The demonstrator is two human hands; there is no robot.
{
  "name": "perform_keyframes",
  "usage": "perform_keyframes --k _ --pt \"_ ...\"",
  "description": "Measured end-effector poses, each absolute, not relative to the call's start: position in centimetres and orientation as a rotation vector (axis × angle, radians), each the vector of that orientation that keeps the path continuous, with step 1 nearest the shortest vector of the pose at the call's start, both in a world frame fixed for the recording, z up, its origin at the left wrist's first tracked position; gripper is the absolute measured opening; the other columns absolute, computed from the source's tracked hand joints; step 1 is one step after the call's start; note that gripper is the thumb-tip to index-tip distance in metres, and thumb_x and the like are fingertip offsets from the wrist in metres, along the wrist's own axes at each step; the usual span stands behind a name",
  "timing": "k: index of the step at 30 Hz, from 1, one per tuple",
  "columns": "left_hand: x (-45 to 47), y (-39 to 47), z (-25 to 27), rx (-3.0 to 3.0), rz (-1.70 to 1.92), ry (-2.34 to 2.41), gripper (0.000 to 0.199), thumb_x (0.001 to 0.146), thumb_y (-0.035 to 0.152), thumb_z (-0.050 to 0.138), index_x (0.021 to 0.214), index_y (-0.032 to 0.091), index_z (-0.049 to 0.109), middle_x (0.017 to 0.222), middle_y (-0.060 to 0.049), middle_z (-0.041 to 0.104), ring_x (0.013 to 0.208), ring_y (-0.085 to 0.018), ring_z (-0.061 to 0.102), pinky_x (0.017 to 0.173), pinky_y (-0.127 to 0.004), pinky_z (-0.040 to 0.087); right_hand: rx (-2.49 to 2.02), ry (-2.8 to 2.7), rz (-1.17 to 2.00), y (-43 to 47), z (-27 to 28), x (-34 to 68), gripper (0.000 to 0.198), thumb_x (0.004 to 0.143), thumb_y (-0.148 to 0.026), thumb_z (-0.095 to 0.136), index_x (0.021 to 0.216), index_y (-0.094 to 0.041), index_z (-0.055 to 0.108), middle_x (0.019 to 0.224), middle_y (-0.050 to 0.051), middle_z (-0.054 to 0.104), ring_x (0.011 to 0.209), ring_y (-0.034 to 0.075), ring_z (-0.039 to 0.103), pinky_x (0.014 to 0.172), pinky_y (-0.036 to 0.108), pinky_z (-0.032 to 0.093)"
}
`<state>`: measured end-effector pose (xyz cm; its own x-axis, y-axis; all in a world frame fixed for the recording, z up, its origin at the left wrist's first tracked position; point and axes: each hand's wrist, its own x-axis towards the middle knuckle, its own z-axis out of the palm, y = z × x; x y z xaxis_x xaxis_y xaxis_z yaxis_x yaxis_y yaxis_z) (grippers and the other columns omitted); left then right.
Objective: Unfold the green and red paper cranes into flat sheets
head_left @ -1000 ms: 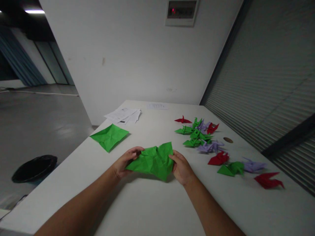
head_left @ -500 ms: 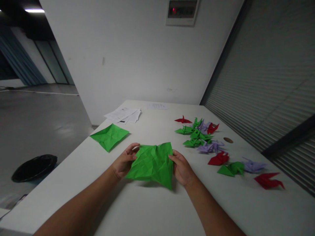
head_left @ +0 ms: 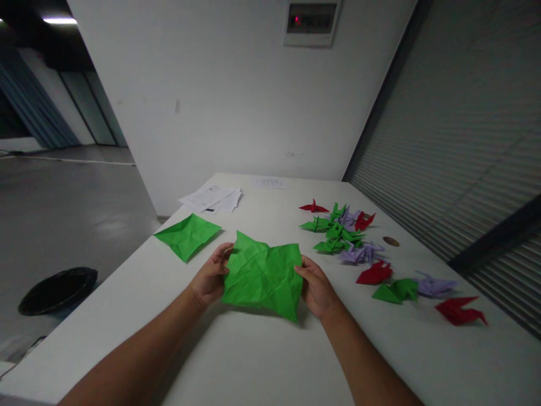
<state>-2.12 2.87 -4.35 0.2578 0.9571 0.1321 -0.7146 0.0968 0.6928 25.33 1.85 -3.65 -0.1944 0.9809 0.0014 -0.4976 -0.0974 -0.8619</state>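
Green sheet (head_left: 262, 276): creased all over, one square of paper, held just above the near middle of the table (head_left: 262, 361) and spread almost flat between your two hands. Left hand (head_left: 209, 279): closed in a pinch on the sheet's left edge, thumb on top, fingers curled under and out of sight. Right hand (head_left: 316, 287): pinching the right edge the same way, thumb tip on the upper face. Handling, as a judgement: keep both pinches near the edges so the middle stays free; draw the hands apart evenly to take out the crumple without tearing along an old crease; lay the sheet down on the bare table in front of you before pressing any fold, since paper held in the air gives a soft, wandering line; pick one existing crease and follow it, not a new one beside it. Second green sheet (head_left: 188, 234): lying flat near the left edge of the table, well apart from your hands. Folded cranes (head_left: 342, 234): red, green and lilac, scattered to your right, none touching the held sheet. White papers (head_left: 213, 197): far side, print too small to read. Hidden or unclear: the sheet's underside, the fingers beneath it, whether its lower corner touches the table. The small brown disc (head_left: 391, 241) by the cranes cannot be identified.
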Motion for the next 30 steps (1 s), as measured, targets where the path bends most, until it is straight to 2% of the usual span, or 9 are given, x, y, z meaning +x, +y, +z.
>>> perform_keyframes --k 4,6,8,10,12,17,22,26,30 --pt "-2.5 3.3 -4.0 0.759 1.271 0.325 0.050 0.066 0.002 0.075 0.109 0.029 0.077 0.153 -0.003 0.055 0.065 -0.004 0.050 0.061 -0.020 0.045 -0.812 -0.901 1.555 2.4 -3.9 26.1 0.025 0.069 -0.034 0.087 0.079 -0.021 0.069 0.073 -0.001 0.073 0.066 0.017 0.066 0.066 0.028 0.052" --pt "-2.5 3.4 -3.9 0.735 1.207 0.364 0.045 0.070 0.004 0.077 0.110 0.024 0.075 0.143 -0.009 0.062 0.062 -0.003 0.045 0.056 -0.018 0.039 -0.906 -0.919 1.556 2.8 -4.4 26.4 0.028 0.066 -0.035 0.089 0.077 -0.020 0.068 0.070 -0.002 0.071 0.062 0.015 0.063 0.061 0.026 0.049" --pt "-2.3 3.5 -3.8 0.673 1.107 0.448 0.043 0.075 0.011 0.079 0.116 0.021 0.072 0.116 -0.009 0.070 0.061 -0.005 0.045 0.055 -0.018 0.036 -0.997 -0.940 1.569 3.0 -5.0 26.6 0.032 0.064 -0.037 0.090 0.075 -0.020 0.065 0.066 -0.003 0.068 0.058 0.014 0.060 0.056 0.024 0.046" --pt "-1.9 3.4 -3.8 0.611 1.026 0.526 0.046 0.080 0.018 0.080 0.124 0.021 0.066 0.088 -0.002 0.065 0.059 -0.006 0.044 0.053 -0.017 0.034 -1.037 -0.951 1.592 3.2 -5.4 26.6 0.034 0.064 -0.038 0.090 0.076 -0.020 0.064 0.066 -0.004 0.067 0.058 0.014 0.059 0.054 0.023 0.045" --pt "-1.6 3.3 -3.8 0.590 0.977 0.577 0.047 0.080 0.019 0.081 0.124 0.021 0.063 0.075 0.003 0.054 0.056 -0.006 0.042 0.052 -0.017 0.031 -1.021 -0.962 1.618 3.1 -5.6 26.6 0.034 0.065 -0.039 0.090 0.079 -0.020 0.065 0.070 -0.003 0.068 0.061 0.014 0.061 0.056 0.024 0.047" --pt "-1.9 3.2 -3.8 0.699 0.897 0.548 0.037 0.078 0.025 0.083 0.108 0.018 0.062 0.072 0.007 0.044 0.051 -0.004 0.032 0.048 -0.017 0.024 -0.963 -0.978 1.667 2.8 -5.3 26.4 0.033 0.069 -0.039 0.088 0.085 -0.020 0.066 0.076 -0.002 0.071 0.066 0.016 0.064 0.063 0.026 0.051" --pt "-3.0 2.6 -4.2 0.832 0.778 0.414 0.065 0.068 0.038 0.092 0.124 0.028 0.060 0.080 0.005 0.055 0.048 -0.001 0.023 0.046 -0.017 0.019 -0.919 -0.971 1.697 2.4 -5.0 25.8 0.034 0.068 -0.037 0.090 0.078 -0.020 0.061 0.072 -0.002 0.069 0.065 0.016 0.064 0.063 0.025 0.049" --pt "-2.8 2.3 -4.8 0.917 0.734 0.412 0.057 0.064 0.038 0.094 0.112 0.022 0.067 0.067 0.005 0.051 0.048 -0.004 0.033 0.046 -0.018 0.020 -0.895 -0.970 1.695 2.2 -4.9 25.4 0.036 0.068 -0.035 0.089 0.074 -0.021 0.057 0.070 -0.003 0.067 0.061 0.014 0.061 0.060 0.025 0.047" --pt "-2.4 2.6 -4.7 1.005 0.856 0.588 0.048 0.060 0.035 0.098 0.096 0.013 0.076 0.076 -0.003 0.067 0.060 -0.010 0.055 0.054 -0.021 0.035 -0.916 -0.965 1.668 2.3 -5.0 25.5 0.038 0.069 -0.037 0.088 0.073 -0.022 0.053 0.067 -0.004 0.064 0.058 0.014 0.058 0.058 0.024 0.044"
